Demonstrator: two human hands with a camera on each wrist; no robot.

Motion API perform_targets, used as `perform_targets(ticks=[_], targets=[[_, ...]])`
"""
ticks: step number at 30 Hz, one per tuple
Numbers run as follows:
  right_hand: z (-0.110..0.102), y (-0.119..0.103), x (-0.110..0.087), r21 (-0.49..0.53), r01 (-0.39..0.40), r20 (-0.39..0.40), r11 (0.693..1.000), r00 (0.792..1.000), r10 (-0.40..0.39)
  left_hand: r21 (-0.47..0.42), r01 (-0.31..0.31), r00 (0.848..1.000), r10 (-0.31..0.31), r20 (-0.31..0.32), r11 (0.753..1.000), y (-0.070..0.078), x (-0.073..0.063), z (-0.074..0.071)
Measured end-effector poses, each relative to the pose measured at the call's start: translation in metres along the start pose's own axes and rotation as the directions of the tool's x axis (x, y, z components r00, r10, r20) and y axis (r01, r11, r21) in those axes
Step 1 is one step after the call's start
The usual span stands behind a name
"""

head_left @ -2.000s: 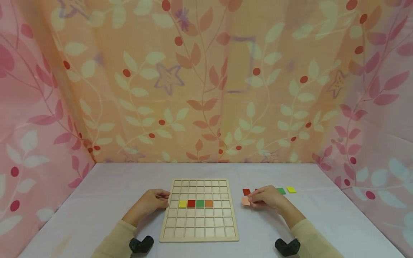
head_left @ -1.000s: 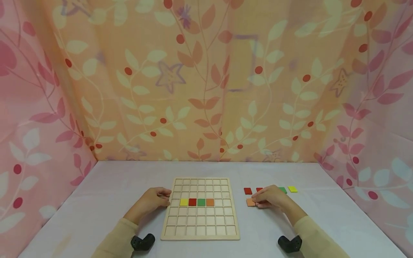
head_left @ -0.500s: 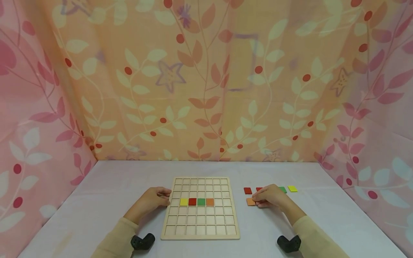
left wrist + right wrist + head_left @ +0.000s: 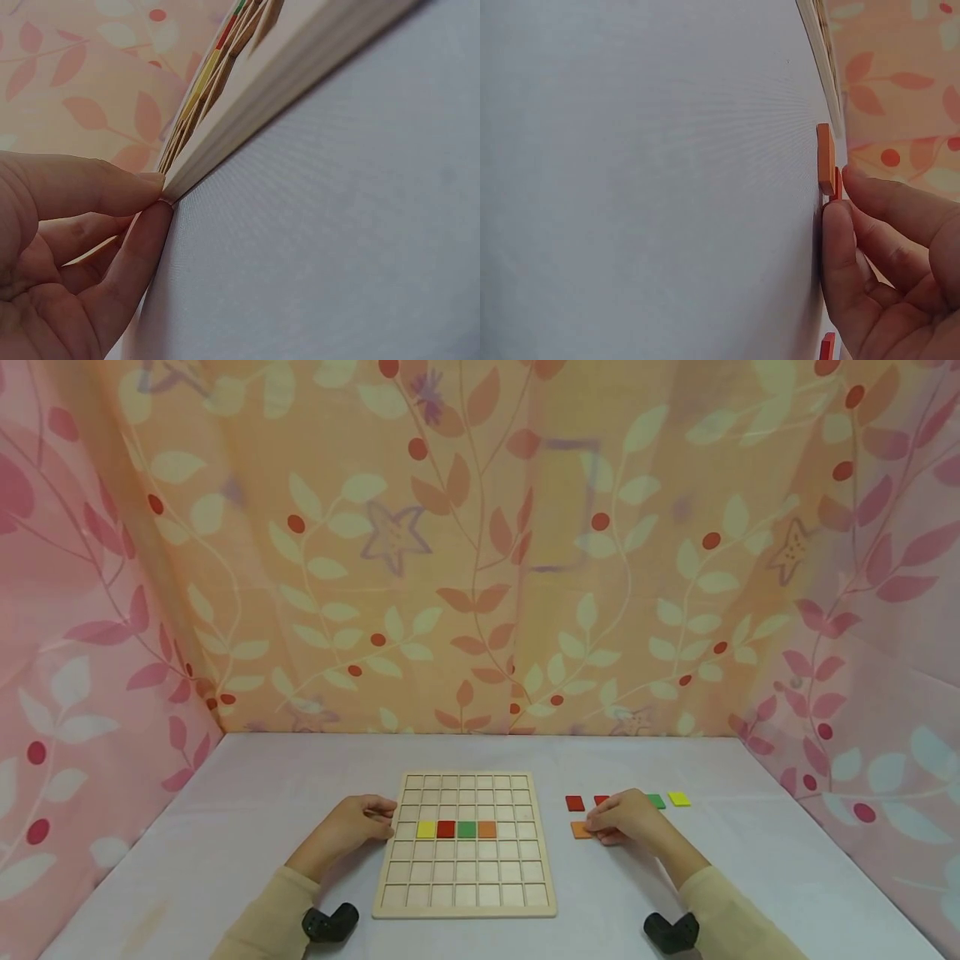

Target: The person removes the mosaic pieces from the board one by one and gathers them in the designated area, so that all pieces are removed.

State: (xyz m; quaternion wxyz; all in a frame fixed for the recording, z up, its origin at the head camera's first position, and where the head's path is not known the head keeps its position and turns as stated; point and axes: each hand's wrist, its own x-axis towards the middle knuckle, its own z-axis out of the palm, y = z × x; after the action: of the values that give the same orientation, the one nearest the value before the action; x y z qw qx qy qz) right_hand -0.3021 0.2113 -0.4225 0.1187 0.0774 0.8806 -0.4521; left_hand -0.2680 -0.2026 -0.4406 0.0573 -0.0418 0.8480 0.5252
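The loose left hand (image 4: pixel 351 827) touches the left edge of the grid board (image 4: pixel 465 912); across open worktop (image 4: pixel 561 881), the right hand (image 4: pixel 628 818), fingertips parted, is at the orange tile (image 4: pixel 579 831).

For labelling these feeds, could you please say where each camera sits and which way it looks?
Head: worn there, facing forward and down at the board; left hand, right hand and sleeves show.
Left wrist: worn there, facing the board's edge; left hand shows.
Right wrist: worn there, facing the table and loose orange tile; right hand shows.
Head and right wrist share that tile.
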Motion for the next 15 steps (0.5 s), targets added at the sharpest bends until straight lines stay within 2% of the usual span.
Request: perform_targets(ticks=[6, 15], targets=[[0.0017, 0.0001, 0.0021, -0.013, -0.024, -0.006, 1.000, 1.000, 0.023, -0.008, -0.011, 1.000, 0.011, 0.005, 1.000, 0.0007, -0.0015, -0.0008], [0.0006, -0.0005, 0.0019, -0.020, -0.013, 0.000, 1.000, 1.000, 0.013, 0.003, -0.015, 1.000, 0.015, -0.002, 1.000, 0.0015, -0.0019, -0.0005]])
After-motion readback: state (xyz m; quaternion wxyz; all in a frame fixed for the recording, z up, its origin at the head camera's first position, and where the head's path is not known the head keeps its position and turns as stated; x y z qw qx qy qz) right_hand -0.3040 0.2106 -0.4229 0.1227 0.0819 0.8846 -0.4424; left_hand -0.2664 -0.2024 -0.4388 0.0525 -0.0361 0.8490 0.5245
